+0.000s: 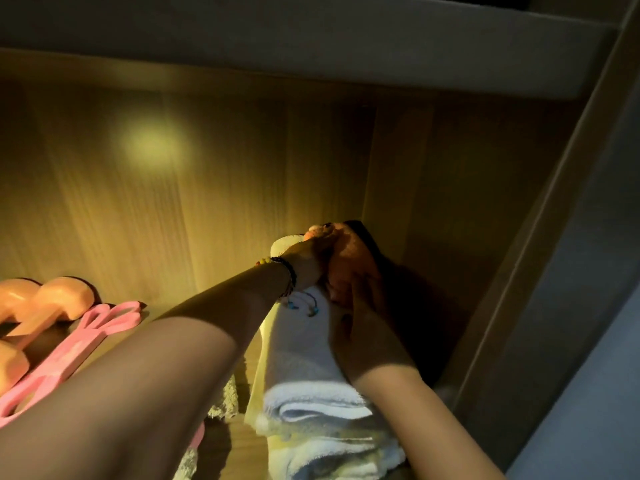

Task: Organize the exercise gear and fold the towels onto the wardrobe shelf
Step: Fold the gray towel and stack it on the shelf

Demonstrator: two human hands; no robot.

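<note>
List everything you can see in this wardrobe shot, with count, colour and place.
Folded towels: a stack, count unclear, white, right part of the shelf.
Orange cloth: one, on top of the stack, at the back.
Dumbbells: at least two, peach-orange, far left.
Resistance bands: count unclear, pink, beside the dumbbells.
Wardrobe shelf: one, light wood.
Left hand: on the orange cloth, bracelets at the wrist.
Right hand: on the orange cloth, in shadow.
</note>
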